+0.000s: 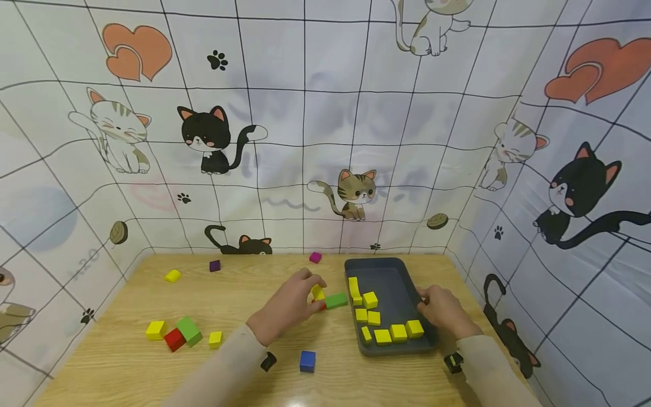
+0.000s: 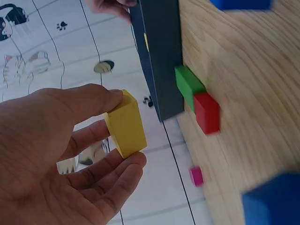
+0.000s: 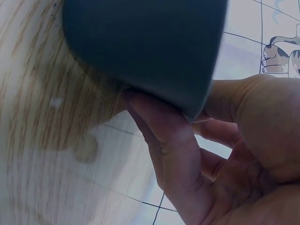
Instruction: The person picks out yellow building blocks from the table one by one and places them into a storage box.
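Note:
My left hand (image 1: 287, 305) pinches a yellow block (image 2: 126, 123) between thumb and fingers, above the wooden table. Below it on the table lie a red block (image 2: 206, 113) and a green block (image 2: 189, 86), end to end beside the tray's left wall. At the right, my right hand (image 1: 443, 310) grips the right rim of the dark grey tray (image 1: 389, 271), thumb at the rim and fingers against the outer wall. Inside the tray, several yellow blocks (image 1: 398, 333) lie along its left side and near end.
On the left of the table sit yellow blocks (image 1: 156, 330), a red block (image 1: 174, 340) and a green block (image 1: 189, 330). A blue block (image 1: 307, 361) is near the front. Purple (image 1: 215, 265) and magenta (image 1: 315, 258) blocks lie toward the back, by the cat-print curtain (image 1: 285, 141).

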A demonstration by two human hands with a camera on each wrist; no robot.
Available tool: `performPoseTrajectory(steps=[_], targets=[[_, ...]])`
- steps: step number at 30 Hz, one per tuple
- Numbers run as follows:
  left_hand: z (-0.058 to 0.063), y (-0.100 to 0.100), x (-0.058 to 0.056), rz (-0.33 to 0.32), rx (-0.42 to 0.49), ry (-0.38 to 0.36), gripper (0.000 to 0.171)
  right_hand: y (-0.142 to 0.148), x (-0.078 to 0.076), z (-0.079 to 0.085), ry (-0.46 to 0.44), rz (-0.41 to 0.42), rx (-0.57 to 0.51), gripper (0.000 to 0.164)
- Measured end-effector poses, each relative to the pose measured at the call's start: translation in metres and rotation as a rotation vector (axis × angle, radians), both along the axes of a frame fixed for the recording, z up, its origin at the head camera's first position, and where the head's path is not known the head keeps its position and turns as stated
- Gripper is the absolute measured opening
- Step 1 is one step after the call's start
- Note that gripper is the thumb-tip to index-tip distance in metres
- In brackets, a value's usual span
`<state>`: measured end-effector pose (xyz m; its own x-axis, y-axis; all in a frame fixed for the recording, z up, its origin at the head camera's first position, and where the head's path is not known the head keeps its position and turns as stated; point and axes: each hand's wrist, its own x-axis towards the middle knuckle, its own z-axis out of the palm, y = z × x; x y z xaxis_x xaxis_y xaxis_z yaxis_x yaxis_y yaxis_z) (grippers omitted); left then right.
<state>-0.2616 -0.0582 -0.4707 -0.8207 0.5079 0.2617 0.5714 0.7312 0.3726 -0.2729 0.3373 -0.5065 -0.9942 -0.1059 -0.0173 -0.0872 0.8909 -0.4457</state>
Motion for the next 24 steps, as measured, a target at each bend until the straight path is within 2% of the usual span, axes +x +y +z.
performPoseTrajectory(steps=[9, 24], targets=[[-0.004, 0.043, -0.009, -0.079, -0.009, 0.02, 0.035, -0.002, 0.0, 0.0, -0.009, -0.004, 0.014, 0.052], [-0.005, 0.104, -0.018, -0.167, -0.093, 0.055, 0.035, 0.0, 0.0, 0.001, 0.008, 0.014, 0.004, 0.051]])
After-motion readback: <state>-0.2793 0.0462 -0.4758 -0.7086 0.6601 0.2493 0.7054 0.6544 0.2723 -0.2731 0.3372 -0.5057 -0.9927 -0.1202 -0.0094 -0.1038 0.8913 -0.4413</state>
